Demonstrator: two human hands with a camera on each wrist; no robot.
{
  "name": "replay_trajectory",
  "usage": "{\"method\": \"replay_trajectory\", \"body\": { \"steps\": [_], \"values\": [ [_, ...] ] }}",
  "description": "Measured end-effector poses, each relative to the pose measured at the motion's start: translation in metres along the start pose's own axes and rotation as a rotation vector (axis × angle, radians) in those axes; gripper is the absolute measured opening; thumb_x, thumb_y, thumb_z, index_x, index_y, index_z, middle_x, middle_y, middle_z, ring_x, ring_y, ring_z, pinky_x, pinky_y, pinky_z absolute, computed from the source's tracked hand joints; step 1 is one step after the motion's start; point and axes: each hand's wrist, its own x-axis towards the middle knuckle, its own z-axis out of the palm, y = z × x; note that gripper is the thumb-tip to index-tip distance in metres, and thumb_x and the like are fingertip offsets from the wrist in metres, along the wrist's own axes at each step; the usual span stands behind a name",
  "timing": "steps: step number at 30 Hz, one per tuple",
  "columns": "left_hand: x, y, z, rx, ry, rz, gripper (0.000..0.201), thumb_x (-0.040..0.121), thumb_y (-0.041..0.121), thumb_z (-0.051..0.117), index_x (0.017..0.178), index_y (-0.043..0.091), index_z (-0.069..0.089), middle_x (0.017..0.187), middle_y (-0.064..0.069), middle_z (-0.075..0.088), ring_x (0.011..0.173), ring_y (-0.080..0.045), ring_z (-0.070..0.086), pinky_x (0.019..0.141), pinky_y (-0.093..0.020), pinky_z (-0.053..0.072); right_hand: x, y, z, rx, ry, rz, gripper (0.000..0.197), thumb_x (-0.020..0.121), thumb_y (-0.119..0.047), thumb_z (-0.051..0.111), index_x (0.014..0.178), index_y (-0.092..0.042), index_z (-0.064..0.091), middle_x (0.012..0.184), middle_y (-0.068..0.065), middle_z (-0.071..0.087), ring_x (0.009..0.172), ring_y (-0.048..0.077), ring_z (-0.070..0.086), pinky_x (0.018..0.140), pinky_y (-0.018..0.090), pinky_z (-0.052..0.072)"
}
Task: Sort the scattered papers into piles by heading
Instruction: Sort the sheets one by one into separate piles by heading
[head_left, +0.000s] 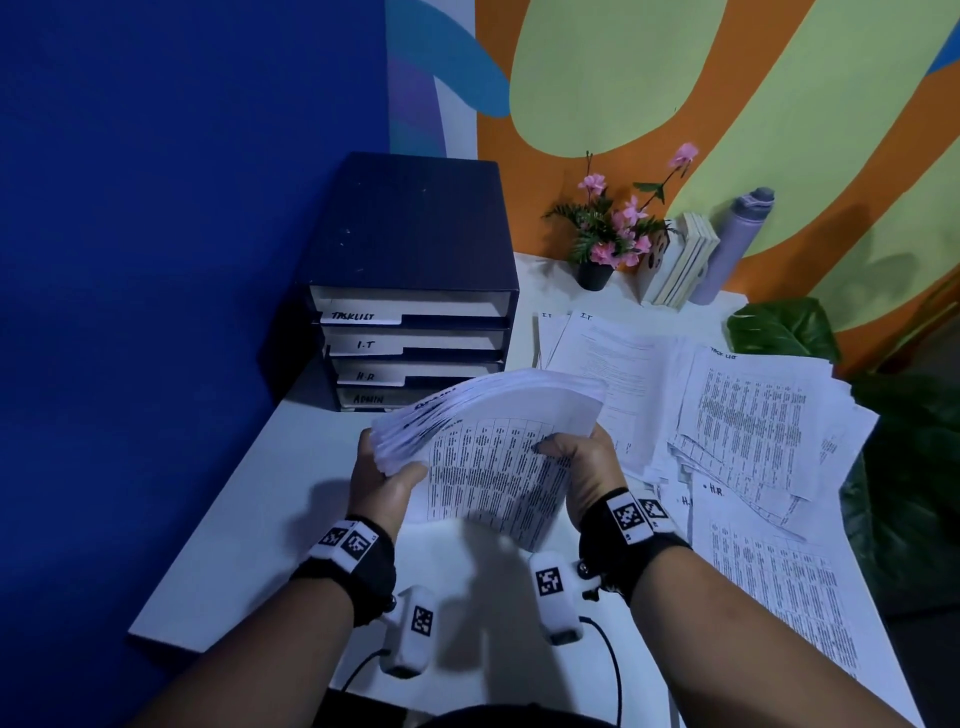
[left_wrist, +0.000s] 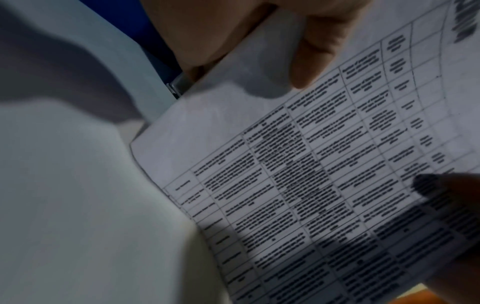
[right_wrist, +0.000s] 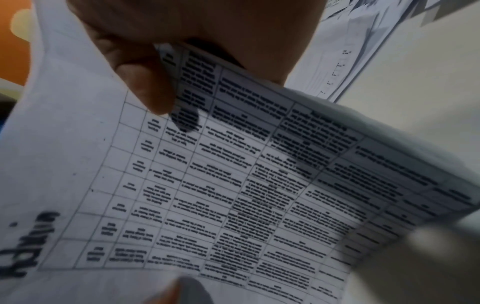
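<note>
A thick stack of printed table sheets (head_left: 498, 431) hangs bowed above the white table (head_left: 249, 530), in front of the drawer unit. My left hand (head_left: 387, 462) grips its left edge, thumb on top (left_wrist: 311, 51). My right hand (head_left: 576, 447) grips its right edge, thumb pressed on the top sheet (right_wrist: 145, 86). The top sheet (right_wrist: 233, 185) carries a handwritten "ADMIN" heading at one corner. On the table to the right lie a pile headed I.T (head_left: 597, 353), a pile headed Task List (head_left: 753, 415) and a pile headed H.R (head_left: 769, 561).
A dark blue drawer unit (head_left: 410, 234) stands at the back left, its trays labelled TASKLIST, I.T, H.R and ADMIN. A flower pot (head_left: 597, 273), books (head_left: 675, 265) and a grey bottle (head_left: 732, 249) line the back wall. A leafy plant (head_left: 779, 327) stands past the right edge.
</note>
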Motion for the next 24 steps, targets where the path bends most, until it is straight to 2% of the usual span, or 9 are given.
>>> {"method": "replay_trajectory", "body": {
  "steps": [2,4,8,11,13,15,16,20,24],
  "values": [
    [-0.003,0.002,-0.001,0.036,-0.026,0.048,0.073,0.071,0.034,0.078,0.137,0.025,0.047,0.133,0.006,0.057,0.122,-0.014,0.053,0.104,-0.035,0.04,-0.002,0.0,0.002,-0.04,0.002,0.004,0.044,0.048,0.0,0.061,0.092,0.0,0.064,0.074,0.01,0.067,0.078,0.031,0.062,0.069,0.035,0.051],
    [-0.005,0.01,-0.001,0.049,-0.027,0.154,0.054,0.076,0.024,0.079,0.125,0.029,0.056,0.122,0.013,0.063,0.115,-0.004,0.057,0.101,-0.028,0.043,-0.004,-0.004,0.001,-0.053,-0.004,-0.056,0.055,0.052,0.001,0.064,0.107,-0.001,0.061,0.081,0.011,0.067,0.082,0.031,0.062,0.067,0.035,0.052],
    [0.002,0.027,0.001,-0.02,0.023,0.241,0.039,0.082,0.012,0.073,0.116,0.023,0.06,0.107,0.016,0.067,0.102,-0.001,0.063,0.091,-0.018,0.049,-0.012,-0.023,0.0,-0.22,-0.038,-0.518,0.074,0.078,0.012,0.062,0.131,-0.036,0.041,0.107,0.002,0.059,0.076,0.015,0.059,0.063,0.031,0.054],
    [0.009,0.034,0.004,-0.035,0.043,0.278,0.042,0.084,0.043,0.064,0.12,0.023,0.057,0.11,0.01,0.066,0.108,-0.013,0.062,0.09,-0.019,0.049,-0.007,-0.032,0.002,-0.617,-0.025,-0.953,0.064,0.086,0.007,0.058,0.141,-0.019,0.038,0.12,0.005,0.051,0.096,-0.01,0.051,0.076,0.005,0.043],
    [0.01,0.035,0.004,-0.065,0.024,0.278,0.066,0.076,0.065,0.055,0.126,0.022,0.054,0.117,-0.001,0.066,0.111,-0.021,0.061,0.095,-0.035,0.049,0.0,-0.033,-0.001,-0.829,-0.031,-1.068,0.047,0.091,-0.005,0.055,0.137,-0.012,0.05,0.123,0.008,0.05,0.107,-0.003,0.05,0.084,0.011,0.045],
    [0.008,0.036,0.005,-0.077,0.013,0.274,0.082,0.067,0.077,0.057,0.127,0.021,0.054,0.114,-0.002,0.066,0.106,-0.021,0.063,0.091,-0.036,0.051,0.004,-0.029,-0.004,-0.91,-0.047,-1.087,0.039,0.094,-0.01,0.051,0.133,-0.012,0.057,0.124,0.008,0.051,0.105,0.01,0.055,0.079,0.027,0.052],
    [0.007,0.035,0.005,-0.085,0.002,0.259,0.08,0.067,0.074,0.062,0.124,0.02,0.056,0.11,0.0,0.068,0.103,-0.02,0.064,0.087,-0.033,0.052,0.004,-0.029,-0.005,-0.9,-0.051,-1.09,0.04,0.094,-0.008,0.051,0.133,-0.01,0.056,0.123,0.01,0.052,0.107,0.013,0.055,0.081,0.027,0.052],
    [0.005,0.024,0.002,-0.012,-0.034,0.189,0.036,0.083,0.014,0.073,0.116,0.023,0.061,0.107,0.009,0.069,0.102,-0.008,0.065,0.09,-0.027,0.049,0.004,-0.029,-0.005,-0.818,-0.017,-1.049,0.045,0.091,0.001,0.053,0.136,-0.002,0.049,0.124,0.014,0.05,0.118,0.006,0.047,0.097,0.007,0.035],
    [0.009,0.011,-0.001,0.008,-0.036,0.12,0.028,0.084,0.014,0.072,0.107,0.027,0.062,0.104,0.011,0.068,0.1,-0.011,0.065,0.089,-0.031,0.049,0.007,-0.033,-0.003,-0.83,0.011,-1.082,0.039,0.092,-0.004,0.051,0.13,0.001,0.054,0.129,0.017,0.048,0.118,-0.012,0.04,0.097,0.005,0.033]
  ]
}}
